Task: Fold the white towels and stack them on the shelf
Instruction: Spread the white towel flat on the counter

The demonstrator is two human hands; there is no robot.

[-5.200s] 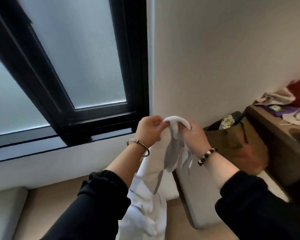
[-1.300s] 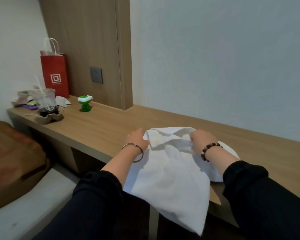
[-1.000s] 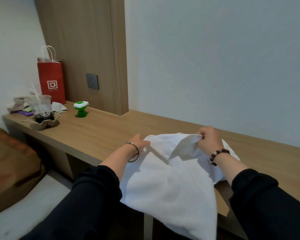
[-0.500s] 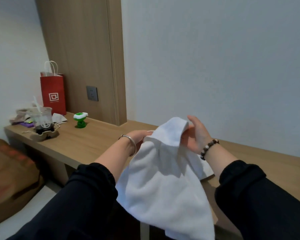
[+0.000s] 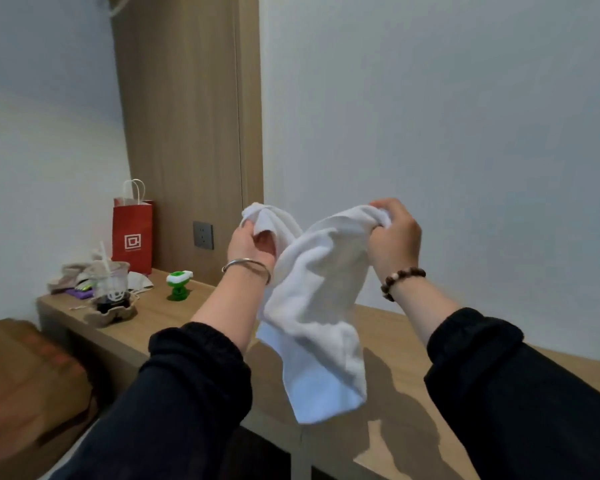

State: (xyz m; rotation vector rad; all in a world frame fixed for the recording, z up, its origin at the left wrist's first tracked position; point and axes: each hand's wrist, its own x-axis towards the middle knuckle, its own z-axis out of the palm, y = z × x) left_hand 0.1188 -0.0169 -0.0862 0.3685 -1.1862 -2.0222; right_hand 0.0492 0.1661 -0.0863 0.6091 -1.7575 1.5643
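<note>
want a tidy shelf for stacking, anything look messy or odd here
The towel is bunched, gripped by the left hand and right hand above the shelf. The shelf's far end holds clutter: a crumpled cloth, a cup with a straw, a red bag. Nothing looks spilled.

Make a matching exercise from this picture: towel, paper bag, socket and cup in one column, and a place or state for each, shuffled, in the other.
1 towel
2 paper bag
3 socket
4 cup

A fixed in the wooden panel
B gripped by left hand and right hand
C red, standing upright
D sitting in a cardboard tray

Pairs: 1-B, 2-C, 3-A, 4-D
</note>
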